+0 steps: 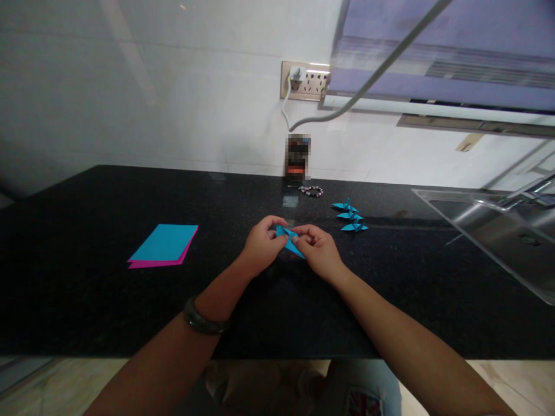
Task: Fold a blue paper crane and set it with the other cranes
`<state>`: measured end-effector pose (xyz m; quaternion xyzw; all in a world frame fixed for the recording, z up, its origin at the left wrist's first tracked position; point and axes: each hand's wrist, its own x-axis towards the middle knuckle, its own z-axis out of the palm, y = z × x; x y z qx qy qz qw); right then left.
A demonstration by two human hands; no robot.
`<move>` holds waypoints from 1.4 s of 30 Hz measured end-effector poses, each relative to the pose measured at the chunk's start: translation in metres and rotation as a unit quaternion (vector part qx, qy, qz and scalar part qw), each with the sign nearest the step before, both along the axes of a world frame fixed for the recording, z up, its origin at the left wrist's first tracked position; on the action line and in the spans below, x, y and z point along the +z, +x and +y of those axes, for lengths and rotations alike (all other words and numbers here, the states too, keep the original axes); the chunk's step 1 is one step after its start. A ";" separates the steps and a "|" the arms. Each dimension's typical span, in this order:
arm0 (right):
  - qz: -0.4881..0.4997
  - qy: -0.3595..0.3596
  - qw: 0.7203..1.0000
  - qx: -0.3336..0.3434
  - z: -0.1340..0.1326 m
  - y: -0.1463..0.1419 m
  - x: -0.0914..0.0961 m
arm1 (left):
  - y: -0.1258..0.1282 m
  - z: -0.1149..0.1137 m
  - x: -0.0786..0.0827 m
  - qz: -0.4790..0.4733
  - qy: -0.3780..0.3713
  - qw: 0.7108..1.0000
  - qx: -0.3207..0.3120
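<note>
A small piece of folded blue paper (293, 247) is pinched between both hands, just above the black countertop. My left hand (263, 245) grips its upper left part, thumb on the near face. From the other side my right hand (319, 248) holds it with thumb and fingers closed. One pointed end of the paper hangs down between the hands; the rest is partly covered by fingers. To the right of my right hand stand 3 blue paper cranes (352, 216) in a short row.
Blue sheets over pink ones form a paper stack (165, 242) at the left. A phone-like object (297, 156), blurred out, leans on the wall behind a beaded bracelet (313, 191). A steel sink (515, 237) is at the right. The countertop (108, 312) ends near my forearms.
</note>
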<state>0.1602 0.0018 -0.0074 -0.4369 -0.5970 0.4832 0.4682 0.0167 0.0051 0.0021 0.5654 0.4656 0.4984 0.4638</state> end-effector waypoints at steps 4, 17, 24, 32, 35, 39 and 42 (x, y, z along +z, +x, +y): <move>0.025 -0.004 1.000 0.002 0.000 0.000 0.000 | 0.000 -0.001 0.004 -0.041 -0.014 0.998 0.034; 0.014 0.024 1.000 0.006 0.002 0.001 -0.002 | -0.003 0.003 -0.001 -0.002 0.019 1.000 0.025; 0.030 0.024 0.999 0.012 0.000 0.000 0.001 | -0.003 0.002 -0.001 0.007 0.023 1.000 0.014; 0.048 0.014 0.999 0.013 0.003 0.001 -0.002 | -0.002 0.001 -0.001 -0.001 0.020 1.000 0.011; 0.049 0.006 0.999 0.013 0.003 0.002 -0.002 | -0.001 0.000 0.000 -0.020 0.006 1.000 0.015; 0.046 -0.004 0.999 0.013 0.003 0.002 -0.002 | 0.000 -0.001 0.003 -0.034 -0.017 0.999 0.019; 0.040 -0.006 0.999 0.007 0.003 0.002 -0.002 | 0.001 -0.001 0.003 -0.037 -0.030 0.999 0.018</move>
